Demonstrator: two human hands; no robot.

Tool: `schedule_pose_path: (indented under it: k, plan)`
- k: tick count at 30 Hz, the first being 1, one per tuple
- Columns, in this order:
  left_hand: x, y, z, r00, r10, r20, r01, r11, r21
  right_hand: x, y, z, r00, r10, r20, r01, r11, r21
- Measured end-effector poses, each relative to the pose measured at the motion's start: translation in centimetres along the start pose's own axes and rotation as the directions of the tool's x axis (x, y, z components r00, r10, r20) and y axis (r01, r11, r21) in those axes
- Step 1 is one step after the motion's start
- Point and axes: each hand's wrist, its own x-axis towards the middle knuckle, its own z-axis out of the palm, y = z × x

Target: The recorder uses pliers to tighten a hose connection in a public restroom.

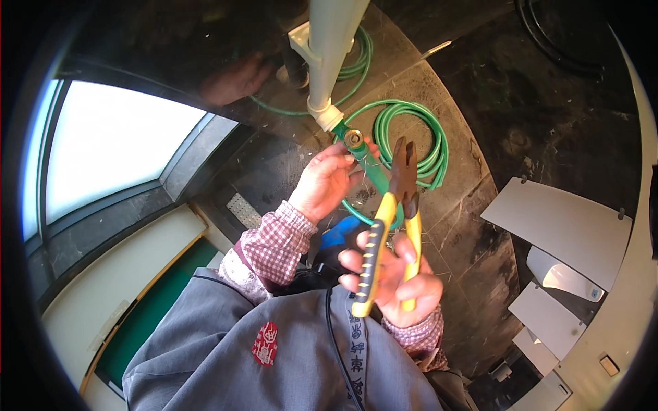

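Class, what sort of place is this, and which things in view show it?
Probably an indoor washroom or utility corner: a white pipe, a coiled green hose and a tiled floor suggest water use.

Relative to the pliers (403, 181): just left, some fingertips of the person's left hand (321, 181) are hidden behind the green tube (374, 174); hold not determinable. Thin wire (368, 162) beside the tube, left of the pliers, too fine to trace its ends. Right hand (399, 281), at the pliers' lower part, blurred and partly covered by them. Coiled green hose (440, 147), behind the pliers, partly covered. White pipe (336, 51), above, cut off by upper edge. Gray apron (288, 349), below, cut off by lower edge.
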Motion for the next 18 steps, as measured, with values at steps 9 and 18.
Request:
schedule_pose_path:
  k: [9, 18]
  plan:
    - [-0.1, 0.2, -0.1, 0.999, -0.034, 0.005, 0.034, 0.999, -0.023, -0.1, 0.1, 0.5, 0.996, 0.087, -0.028, -0.089, 0.99, -0.108]
    - [0.1, 0.7, 0.8, 0.992, -0.104, -0.075, 0.102, 0.994, -0.031, 0.0, -1.6, -0.8, 0.996, 0.035, -0.079, -0.051, 0.975, -0.215]
